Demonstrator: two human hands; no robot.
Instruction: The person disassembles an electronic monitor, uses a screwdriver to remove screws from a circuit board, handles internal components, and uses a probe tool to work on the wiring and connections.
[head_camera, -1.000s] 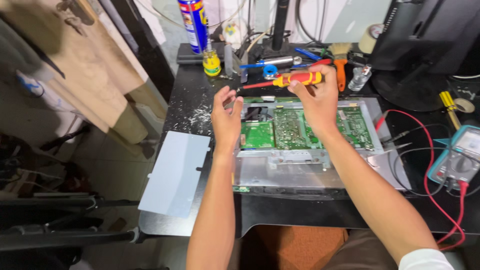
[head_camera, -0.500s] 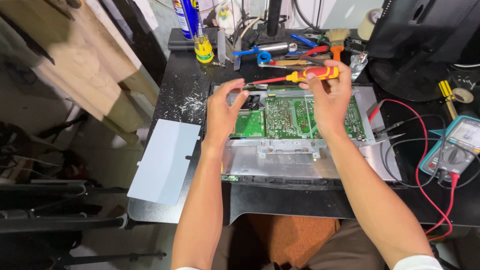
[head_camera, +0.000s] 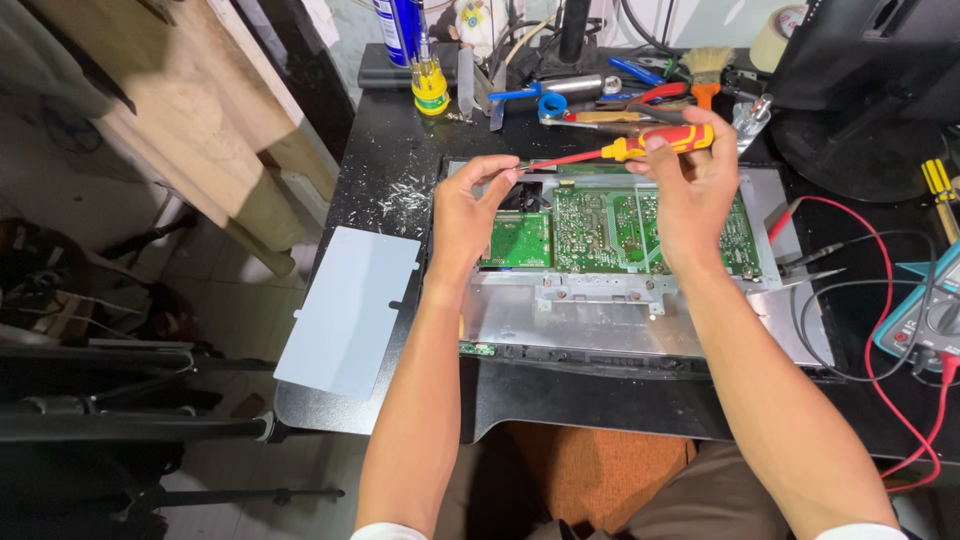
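Black workbench (head_camera: 400, 180), pale tiled floor (head_camera: 215, 290), wooden boards (head_camera: 190, 110) leaning left, even light

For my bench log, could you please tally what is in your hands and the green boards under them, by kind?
Screwdrivers, red and yellow, handle in right hand, tip at left hand: 1
Green circuit boards, small and large: 2
Total: 3
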